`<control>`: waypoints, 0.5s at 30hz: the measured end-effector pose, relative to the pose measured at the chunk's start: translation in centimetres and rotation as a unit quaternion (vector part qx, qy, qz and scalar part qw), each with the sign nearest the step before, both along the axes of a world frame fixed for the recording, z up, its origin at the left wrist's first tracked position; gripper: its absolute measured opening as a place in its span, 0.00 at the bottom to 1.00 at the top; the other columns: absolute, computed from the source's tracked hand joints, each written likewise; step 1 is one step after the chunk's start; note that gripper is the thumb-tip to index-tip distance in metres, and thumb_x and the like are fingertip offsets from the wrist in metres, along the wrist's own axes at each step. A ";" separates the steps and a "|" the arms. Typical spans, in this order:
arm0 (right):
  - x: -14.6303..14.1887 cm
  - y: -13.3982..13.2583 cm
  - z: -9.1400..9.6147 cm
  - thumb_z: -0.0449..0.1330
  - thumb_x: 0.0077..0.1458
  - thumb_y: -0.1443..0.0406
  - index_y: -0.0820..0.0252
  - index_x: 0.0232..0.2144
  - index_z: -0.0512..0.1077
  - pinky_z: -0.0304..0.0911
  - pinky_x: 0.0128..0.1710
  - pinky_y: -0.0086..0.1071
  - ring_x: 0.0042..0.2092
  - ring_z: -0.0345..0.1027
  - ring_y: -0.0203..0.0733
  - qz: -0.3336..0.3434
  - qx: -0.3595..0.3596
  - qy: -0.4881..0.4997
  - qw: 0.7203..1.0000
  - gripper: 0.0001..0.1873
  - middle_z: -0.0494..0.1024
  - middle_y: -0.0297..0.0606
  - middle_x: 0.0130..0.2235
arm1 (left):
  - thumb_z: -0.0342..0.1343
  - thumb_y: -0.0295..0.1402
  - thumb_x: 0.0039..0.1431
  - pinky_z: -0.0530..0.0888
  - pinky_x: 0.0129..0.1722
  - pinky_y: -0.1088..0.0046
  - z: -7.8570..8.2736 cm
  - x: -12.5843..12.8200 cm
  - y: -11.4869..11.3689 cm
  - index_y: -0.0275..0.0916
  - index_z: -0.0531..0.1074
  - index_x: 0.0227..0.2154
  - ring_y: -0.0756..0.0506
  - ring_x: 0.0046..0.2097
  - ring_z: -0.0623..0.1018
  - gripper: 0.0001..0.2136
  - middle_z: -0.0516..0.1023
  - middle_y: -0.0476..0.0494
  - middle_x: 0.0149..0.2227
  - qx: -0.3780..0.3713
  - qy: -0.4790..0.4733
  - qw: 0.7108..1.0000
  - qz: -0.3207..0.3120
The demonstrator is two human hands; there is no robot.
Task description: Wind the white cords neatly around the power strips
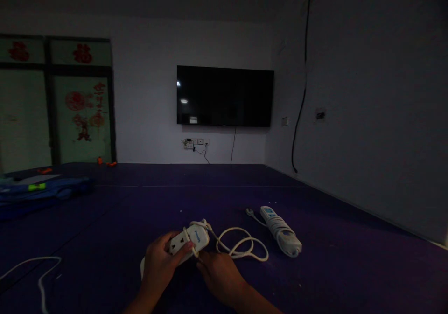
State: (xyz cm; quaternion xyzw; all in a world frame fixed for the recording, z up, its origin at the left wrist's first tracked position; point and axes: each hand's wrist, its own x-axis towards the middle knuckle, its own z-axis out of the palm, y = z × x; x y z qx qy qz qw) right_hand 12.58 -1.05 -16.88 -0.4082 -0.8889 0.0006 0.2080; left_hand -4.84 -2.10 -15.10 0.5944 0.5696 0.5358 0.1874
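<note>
Lest it slip, presumably, the left hand (160, 259) clasps a power strip (199, 238). Right hand (223, 276) curls at its cord (236, 228), grip unclear.

Two bare hands are presented at the near side of the scene. On the left hand (161, 260), a thumb and part of the fingers are exposed to view. On the right hand (220, 273), the rounded back is exposed, and the fingers are partly hidden. Bare skin is continued along the left forearm (145, 295) and the right forearm (257, 300), both cut off by the near edge. Fine surface detail is obscured by dim light.
</note>
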 end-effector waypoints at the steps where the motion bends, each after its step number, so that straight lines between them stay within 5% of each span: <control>1: 0.0 -0.1 0.0 0.50 0.56 0.70 0.60 0.42 0.68 0.63 0.34 0.28 0.37 0.73 0.43 0.001 -0.005 -0.006 1.000 0.13 0.78 0.41 0.38 | 0.57 0.53 0.41 0.72 0.35 0.68 0.0 -0.1 -0.1 0.41 0.74 0.33 0.42 0.34 0.78 0.22 0.80 0.45 0.32 0.011 0.040 0.999 0.034; 7: -0.4 -0.2 -0.3 0.51 0.53 0.71 0.62 0.36 0.70 0.63 0.30 0.28 0.33 0.74 0.44 -0.012 0.011 -0.070 0.997 0.10 0.78 0.42 0.34 | 0.52 0.58 0.44 0.69 0.38 0.62 -0.5 -0.3 0.4 0.38 0.75 0.34 0.38 0.38 0.76 0.27 0.79 0.39 0.35 0.054 0.199 0.965 0.163; 15: -0.3 0.6 -1.6 0.51 0.54 0.70 0.62 0.31 0.69 0.61 0.23 0.27 0.28 0.72 0.42 -0.013 0.123 -0.118 0.985 0.06 0.78 0.40 0.30 | 0.53 0.52 0.48 0.64 0.41 0.61 -0.8 0.3 0.2 0.40 0.74 0.38 0.39 0.41 0.74 0.21 0.79 0.41 0.37 0.191 0.359 0.900 0.158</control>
